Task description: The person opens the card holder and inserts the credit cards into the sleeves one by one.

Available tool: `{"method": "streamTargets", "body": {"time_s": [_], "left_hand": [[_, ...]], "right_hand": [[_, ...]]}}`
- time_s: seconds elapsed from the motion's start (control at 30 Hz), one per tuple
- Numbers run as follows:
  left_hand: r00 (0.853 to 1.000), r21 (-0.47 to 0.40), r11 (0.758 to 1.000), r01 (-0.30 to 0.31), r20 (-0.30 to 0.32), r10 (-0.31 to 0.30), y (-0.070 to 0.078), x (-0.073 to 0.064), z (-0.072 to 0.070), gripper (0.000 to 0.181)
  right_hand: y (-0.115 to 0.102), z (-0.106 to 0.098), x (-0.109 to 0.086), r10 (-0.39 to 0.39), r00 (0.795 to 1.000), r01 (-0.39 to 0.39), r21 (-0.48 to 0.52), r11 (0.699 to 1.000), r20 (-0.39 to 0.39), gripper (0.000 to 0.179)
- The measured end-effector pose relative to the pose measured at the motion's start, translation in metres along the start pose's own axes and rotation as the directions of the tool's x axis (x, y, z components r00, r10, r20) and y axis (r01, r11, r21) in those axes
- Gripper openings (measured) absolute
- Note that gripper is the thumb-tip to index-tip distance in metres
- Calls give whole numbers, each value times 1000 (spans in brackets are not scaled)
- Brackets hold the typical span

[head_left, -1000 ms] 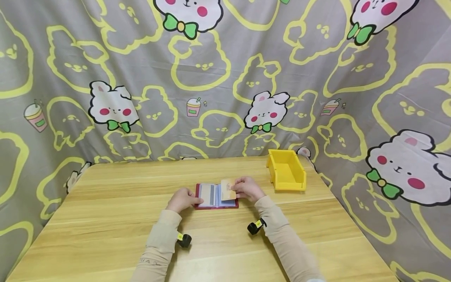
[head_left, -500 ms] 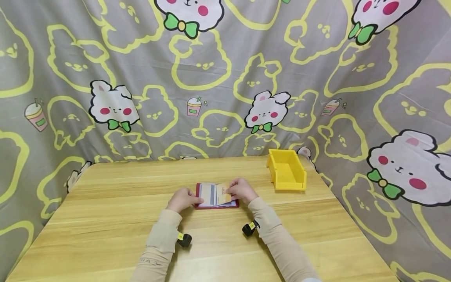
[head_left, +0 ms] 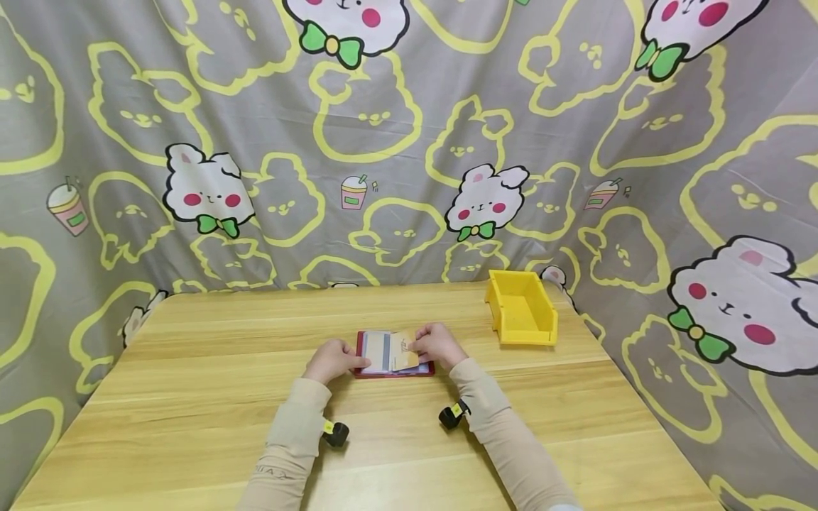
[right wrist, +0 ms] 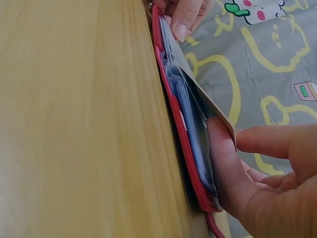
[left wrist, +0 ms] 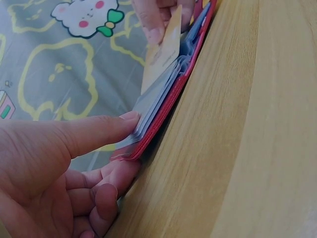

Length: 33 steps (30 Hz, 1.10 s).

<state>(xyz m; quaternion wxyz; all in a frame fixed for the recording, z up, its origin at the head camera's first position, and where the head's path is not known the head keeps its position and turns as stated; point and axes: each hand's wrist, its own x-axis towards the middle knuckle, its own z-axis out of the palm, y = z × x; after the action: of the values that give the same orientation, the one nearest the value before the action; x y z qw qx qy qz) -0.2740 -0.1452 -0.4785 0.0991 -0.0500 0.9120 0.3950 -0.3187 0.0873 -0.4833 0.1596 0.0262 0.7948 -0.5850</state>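
Observation:
A red card holder point(head_left: 360, 353) lies open on the table, with several clear plastic sleeves point(right wrist: 185, 111) inside. My left hand point(head_left: 330, 362) pinches its left side, the thumb on top of the sleeves and the fingers beneath the red cover, as the left wrist view shows. Between thumb and fingers, my right hand point(head_left: 441, 345) pinches a yellow-orange card point(head_left: 402, 353). That card slants up over the right half of the holder, its inner edge down near the central fold. Whether this edge is inside a sleeve I cannot tell.
Behind and right of my right hand stands a yellow plastic bin point(head_left: 522, 309) on the wooden table point(head_left: 211, 383). A grey curtain point(head_left: 287, 128) with cartoon prints hangs along the back and the right side.
My right hand has moved left with the card, which now slants closer to the holder's fold. Over the last half second it has hardly moved. The left hand keeps its hold.

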Motion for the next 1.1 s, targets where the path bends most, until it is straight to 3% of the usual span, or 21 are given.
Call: {"method": "streamTargets", "body": {"time_s": [0.27,0.63,0.9,1.1], "left_hand": [[1000,-14,1000,4,7,-4,0,0,0,39],[999,-21,999,-34,19,35,-3,2,-2,26],[999,-31,999,-31,29,32,-3,1,-1,25],[999,-15,999,-29,21,29,-3,2,-2,26]], "right_hand": [[-3,5,0,2,1000,-2,-42,999,-4,20],[-8,17,-3,-17,1000,17,-50,999,-4,21],[-15,11,-12,-11,1000,15,-164,986,23,15],[-18,9,-15,-19,998,29,-152,988,68,13]]}}
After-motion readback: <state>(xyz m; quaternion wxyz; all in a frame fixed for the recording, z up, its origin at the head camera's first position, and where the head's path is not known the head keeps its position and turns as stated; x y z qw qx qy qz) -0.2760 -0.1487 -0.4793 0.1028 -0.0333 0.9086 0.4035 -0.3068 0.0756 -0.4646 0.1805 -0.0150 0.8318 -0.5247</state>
